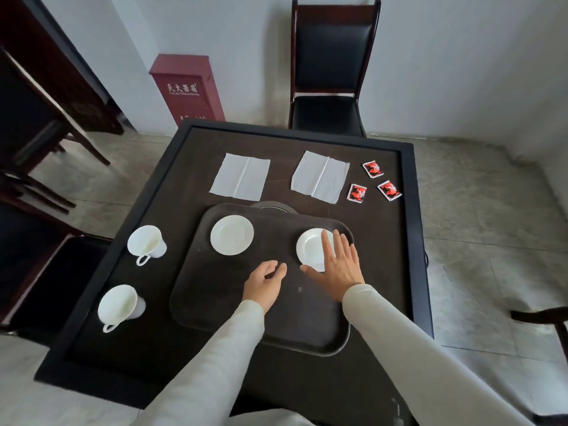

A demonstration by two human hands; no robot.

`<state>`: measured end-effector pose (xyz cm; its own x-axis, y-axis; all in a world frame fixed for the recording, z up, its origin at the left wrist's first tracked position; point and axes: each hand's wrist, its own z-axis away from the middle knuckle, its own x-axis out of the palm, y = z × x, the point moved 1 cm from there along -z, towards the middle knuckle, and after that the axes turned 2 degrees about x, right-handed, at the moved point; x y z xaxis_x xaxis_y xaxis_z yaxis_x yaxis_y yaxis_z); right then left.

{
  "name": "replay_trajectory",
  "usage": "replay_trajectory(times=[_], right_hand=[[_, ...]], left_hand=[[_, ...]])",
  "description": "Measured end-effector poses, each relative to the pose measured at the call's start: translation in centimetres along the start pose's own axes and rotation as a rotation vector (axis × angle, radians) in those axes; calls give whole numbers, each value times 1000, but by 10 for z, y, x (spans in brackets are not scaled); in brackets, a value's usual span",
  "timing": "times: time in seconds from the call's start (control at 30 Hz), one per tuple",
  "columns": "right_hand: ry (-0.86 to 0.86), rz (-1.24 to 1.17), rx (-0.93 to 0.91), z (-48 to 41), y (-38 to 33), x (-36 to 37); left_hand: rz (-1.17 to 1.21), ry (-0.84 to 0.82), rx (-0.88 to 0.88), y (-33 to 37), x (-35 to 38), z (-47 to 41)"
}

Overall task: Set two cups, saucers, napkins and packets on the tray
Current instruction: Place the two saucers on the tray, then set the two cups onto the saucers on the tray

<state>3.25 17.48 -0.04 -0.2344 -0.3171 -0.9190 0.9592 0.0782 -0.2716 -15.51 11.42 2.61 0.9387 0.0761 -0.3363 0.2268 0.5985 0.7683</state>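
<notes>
A dark tray (pixel 215 305) lies in the middle of the dark table. Two white saucers sit on its far half, one at the left (pixel 232 235) and one at the right (pixel 310 249). My right hand (pixel 336 265) is spread flat over the right saucer's near edge, fingers straight. Over the tray's centre hovers my left hand (pixel 264 282), loosely curled and holding nothing. Two white cups (pixel 147 244) (pixel 118 304) lie left of the tray. Beyond the tray are two white napkins (pixel 240 176) (pixel 320 176) and three red packets (pixel 373 169) (pixel 356 193) (pixel 389 190).
The table (pixel 384 241) has a raised rim. A round dark disc (pixel 272 206) peeks out behind the tray. A black chair (pixel 330 72) stands past the far edge, a red cabinet (pixel 187 87) by the wall, and dark furniture (pixel 33 124) at the left.
</notes>
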Motion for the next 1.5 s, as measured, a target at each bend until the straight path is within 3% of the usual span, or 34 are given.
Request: replay_trajectory(times=[0.43, 0.57, 0.83, 1.17, 1.5], right_hand=[[18, 132, -120, 64, -48, 38], [17, 148, -137, 74, -69, 46], [-32, 150, -232, 69, -141, 66], [-164, 110, -346, 59, -285, 104], [-282, -26, -288, 53, -372, 144]], left_hand=[[-716, 68, 261, -51, -56, 53], [-826, 121, 304, -65, -75, 51], [-824, 195, 268, -96, -154, 40], [-694, 269, 203, -135, -281, 15], [-501, 136, 68, -164, -345, -5]])
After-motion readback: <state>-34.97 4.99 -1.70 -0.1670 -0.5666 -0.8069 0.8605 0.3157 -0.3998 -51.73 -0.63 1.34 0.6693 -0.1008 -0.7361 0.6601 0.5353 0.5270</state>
